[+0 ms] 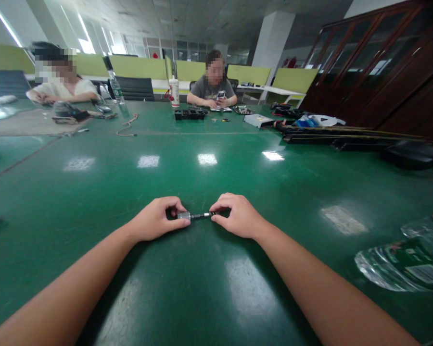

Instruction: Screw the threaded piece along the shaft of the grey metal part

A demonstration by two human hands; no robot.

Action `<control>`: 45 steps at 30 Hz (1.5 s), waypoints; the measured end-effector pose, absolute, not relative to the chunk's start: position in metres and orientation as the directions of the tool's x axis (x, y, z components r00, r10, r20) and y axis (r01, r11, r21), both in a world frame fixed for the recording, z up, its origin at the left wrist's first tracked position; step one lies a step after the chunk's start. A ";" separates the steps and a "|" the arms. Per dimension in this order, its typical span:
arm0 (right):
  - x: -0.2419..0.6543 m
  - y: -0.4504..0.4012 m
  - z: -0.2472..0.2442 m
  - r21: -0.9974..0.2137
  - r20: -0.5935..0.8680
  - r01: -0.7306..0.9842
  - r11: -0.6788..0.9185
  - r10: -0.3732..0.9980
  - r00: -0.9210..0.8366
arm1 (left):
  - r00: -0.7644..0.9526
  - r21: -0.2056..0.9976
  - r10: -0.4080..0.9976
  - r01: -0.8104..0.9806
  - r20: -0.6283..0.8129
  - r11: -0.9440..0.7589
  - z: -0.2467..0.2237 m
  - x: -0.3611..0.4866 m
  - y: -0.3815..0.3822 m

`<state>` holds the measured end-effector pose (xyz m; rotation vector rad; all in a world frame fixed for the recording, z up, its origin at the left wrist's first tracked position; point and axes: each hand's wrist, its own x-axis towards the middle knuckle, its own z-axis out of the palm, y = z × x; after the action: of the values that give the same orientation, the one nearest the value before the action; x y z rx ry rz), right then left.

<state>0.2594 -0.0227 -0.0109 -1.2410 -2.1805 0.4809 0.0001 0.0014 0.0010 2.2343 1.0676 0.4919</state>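
The left hand pinches a short silver metal cylinder between thumb and curled fingers, leaving only a narrow gap the width of the part. Opposite it, the right hand has thumb and fingertips drawn almost together on the black ridged end piece. Between the two hands runs a slim dark rod with a bright silver collar, in line with both held parts; whether it touches the glossy green bench below cannot be told.

Well to the right of the right hand, a clear plastic bottle with a green label lies on its side. Far ahead of the hands stand a white cylindrical bottle with red markings and, near it, a black compartmented tray. Beyond the tray, a person in a grey shirt sits holding a small pale object.
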 end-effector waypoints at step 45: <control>0.235 -0.031 -0.017 -0.554 0.335 0.562 0.614 0.783 -0.525 | 0.685 0.627 0.722 0.522 0.096 -0.579 0.003 0.003 0.000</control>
<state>0.2355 -0.0310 -0.0173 -1.0550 -2.2764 0.5157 0.0035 -0.0003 0.0028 2.3262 0.9524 0.4622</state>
